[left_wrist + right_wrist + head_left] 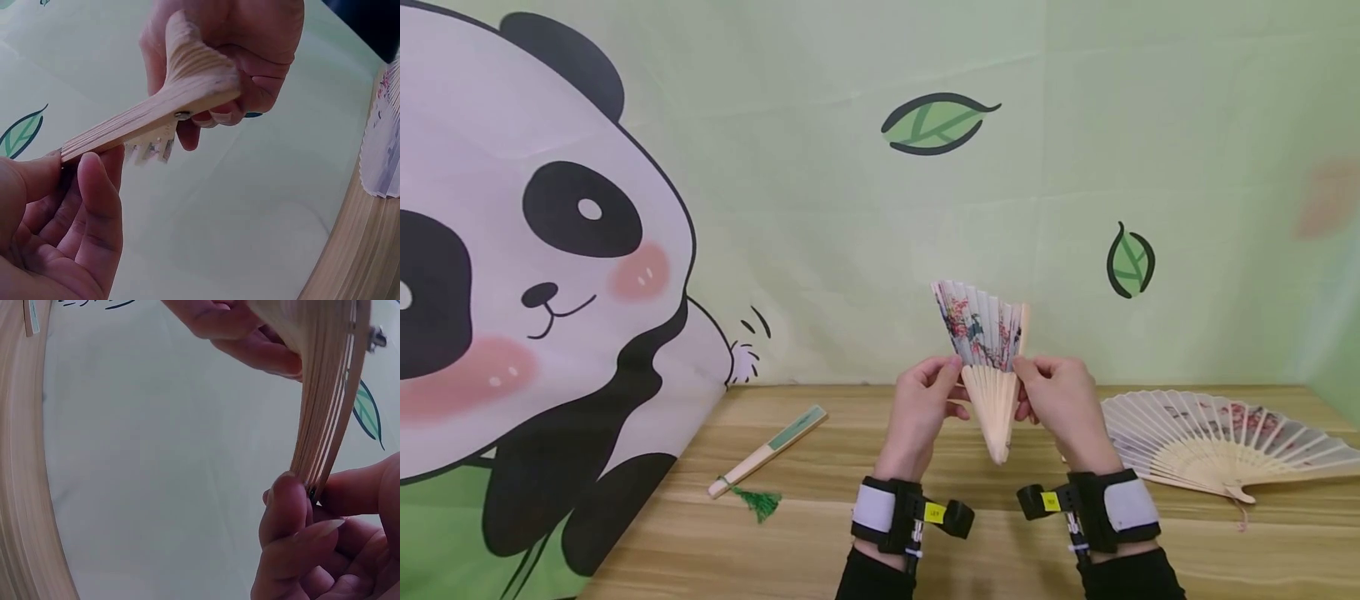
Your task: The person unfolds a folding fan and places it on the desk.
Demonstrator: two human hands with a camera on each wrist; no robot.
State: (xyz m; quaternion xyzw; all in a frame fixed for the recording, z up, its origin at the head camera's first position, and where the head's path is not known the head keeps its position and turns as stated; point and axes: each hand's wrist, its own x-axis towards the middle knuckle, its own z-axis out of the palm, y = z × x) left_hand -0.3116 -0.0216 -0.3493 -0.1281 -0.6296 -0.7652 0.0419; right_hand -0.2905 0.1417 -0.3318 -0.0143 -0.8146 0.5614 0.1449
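Observation:
A partly spread folding fan [981, 329] with red blossoms and wooden ribs is held up above the table, its pivot end pointing down. My left hand [925, 396] pinches the fan's left edge between thumb and fingers. On the opposite edge, my right hand [1060, 396] pinches the outer rib. The left wrist view shows the stacked ribs [131, 119] and the metal pivot from below, with both hands at the sides. In the right wrist view, the thumb and fingers [287, 512] grip the edge ribs, which stand slightly apart.
A fully spread fan [1240, 442] lies on the wooden table [820, 542] at the right. To the left rests a closed fan [767, 450] with a green tassel [760, 503]. Behind the table hangs a pale green backdrop [820, 233] with a large panda [535, 217].

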